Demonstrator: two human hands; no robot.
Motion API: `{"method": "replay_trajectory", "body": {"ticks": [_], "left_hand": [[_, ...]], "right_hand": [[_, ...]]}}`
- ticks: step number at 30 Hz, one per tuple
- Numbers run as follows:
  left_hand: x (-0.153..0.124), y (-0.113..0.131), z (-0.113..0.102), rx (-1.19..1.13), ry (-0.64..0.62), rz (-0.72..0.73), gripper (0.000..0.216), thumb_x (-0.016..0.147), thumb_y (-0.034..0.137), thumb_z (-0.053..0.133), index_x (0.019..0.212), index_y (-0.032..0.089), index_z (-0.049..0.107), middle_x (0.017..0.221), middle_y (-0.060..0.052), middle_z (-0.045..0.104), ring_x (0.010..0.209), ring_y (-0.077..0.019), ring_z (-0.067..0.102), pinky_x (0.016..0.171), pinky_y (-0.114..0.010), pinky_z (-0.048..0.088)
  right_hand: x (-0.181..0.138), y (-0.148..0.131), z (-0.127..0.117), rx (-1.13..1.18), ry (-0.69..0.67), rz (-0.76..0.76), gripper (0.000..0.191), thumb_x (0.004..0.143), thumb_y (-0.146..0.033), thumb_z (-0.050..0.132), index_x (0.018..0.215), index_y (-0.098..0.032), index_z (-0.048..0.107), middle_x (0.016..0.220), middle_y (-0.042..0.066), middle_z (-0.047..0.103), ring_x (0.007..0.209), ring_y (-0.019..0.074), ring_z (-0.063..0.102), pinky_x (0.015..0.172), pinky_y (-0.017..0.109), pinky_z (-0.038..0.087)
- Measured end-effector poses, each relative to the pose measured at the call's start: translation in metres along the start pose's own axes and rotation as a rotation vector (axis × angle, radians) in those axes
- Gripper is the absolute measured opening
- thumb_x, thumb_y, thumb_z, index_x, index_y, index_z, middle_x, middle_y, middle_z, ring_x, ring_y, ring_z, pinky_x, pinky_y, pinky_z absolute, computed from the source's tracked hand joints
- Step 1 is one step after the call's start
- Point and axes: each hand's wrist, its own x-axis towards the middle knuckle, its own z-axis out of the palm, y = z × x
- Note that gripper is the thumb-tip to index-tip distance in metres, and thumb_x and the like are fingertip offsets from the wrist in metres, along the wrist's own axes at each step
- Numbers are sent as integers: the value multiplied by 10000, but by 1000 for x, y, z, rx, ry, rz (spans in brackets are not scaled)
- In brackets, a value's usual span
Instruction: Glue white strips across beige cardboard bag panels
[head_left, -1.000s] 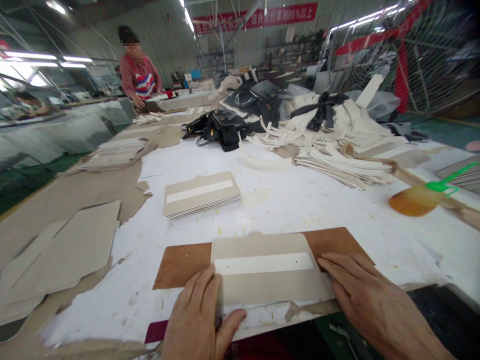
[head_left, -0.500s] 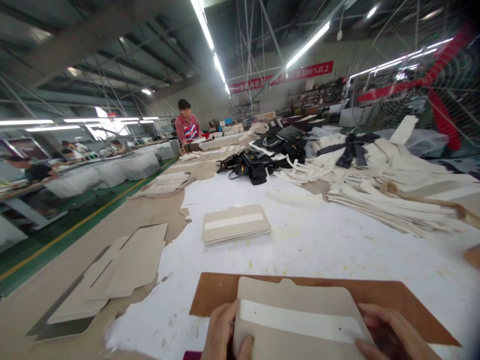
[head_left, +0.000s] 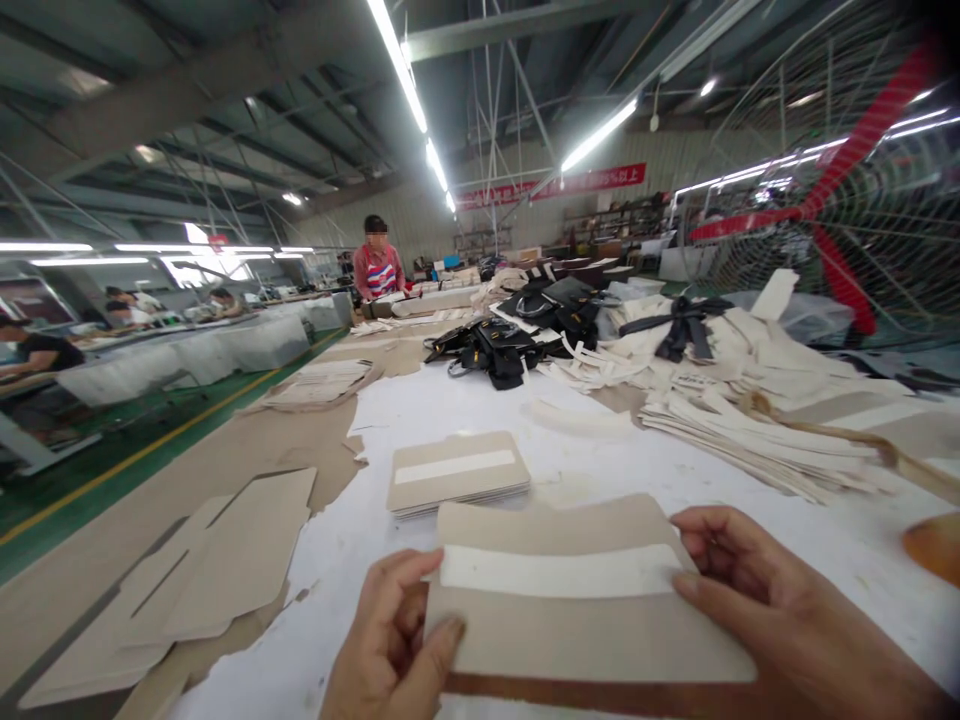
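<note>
Between my two hands is a beige panel (head_left: 577,635) with rounded corners and a white strip (head_left: 555,572) across it. My left hand (head_left: 401,635) pinches its left edge between thumb and fingers. At the right edge, my right hand (head_left: 742,575) grips it the same way, thumb on the front face. A brown board (head_left: 600,695) lies under the panel, mostly hidden by it. Just beyond stands a neat stack of similar beige panels (head_left: 457,475), the top one also bearing a white strip.
Loose beige sheets (head_left: 225,570) lie overlapping at the left. Black straps and bags (head_left: 502,345) are heaped farther back, with piles of white strips (head_left: 757,440) to the right. A red-bladed fan (head_left: 810,210) stands at right. A person (head_left: 379,265) works across the table.
My hands have raised the panel and moved it forward, toward the stack. It now covers most of the brown board. The camera view has tilted up slightly.
</note>
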Motion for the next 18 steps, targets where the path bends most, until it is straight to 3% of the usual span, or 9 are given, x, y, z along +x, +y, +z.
{"method": "replay_trajectory", "body": {"ticks": [4, 8, 11, 14, 18], "left_hand": [[64, 12, -16, 327, 75, 124, 506, 866, 549, 708, 1290, 275, 675, 1315, -92, 702, 796, -189, 706, 753, -356, 627], [126, -7, -28, 485, 166, 178, 438, 812, 444, 679, 1191, 227, 709, 1216, -90, 703, 744, -192, 676, 784, -401, 610], [156, -26, -33, 523, 203, 174, 402, 792, 366, 632, 1150, 198, 705, 1259, -125, 671, 946, -254, 716, 939, -476, 605], [166, -39, -40, 569, 218, 154, 447, 794, 336, 614, 1204, 168, 673, 1366, -181, 607, 1189, -322, 677, 1074, -548, 562], [157, -50, -50, 617, 176, 92, 652, 841, 398, 618, 1415, 99, 541, 1590, -258, 475, 1542, -386, 421, 1319, -590, 304]], "right_hand": [[72, -14, 35, -79, -34, -154, 469, 705, -513, 816, 1042, -244, 633, 906, 21, 679, 839, 252, 695, 712, 330, 593], [141, -4, 86, -137, -44, -167, 387, 750, -351, 756, 1091, -219, 629, 972, 20, 666, 880, 226, 687, 784, 327, 571], [176, 8, 120, -240, -52, -154, 294, 840, -203, 777, 1104, -187, 651, 991, 21, 673, 904, 223, 684, 848, 356, 572], [194, 21, 140, -369, -46, -141, 223, 934, -173, 795, 1120, -165, 673, 1099, 52, 689, 1028, 258, 677, 963, 447, 575], [193, 39, 143, -494, -31, -158, 298, 1005, -244, 762, 1272, -158, 664, 1368, 126, 647, 1273, 317, 616, 1113, 529, 520]]}}
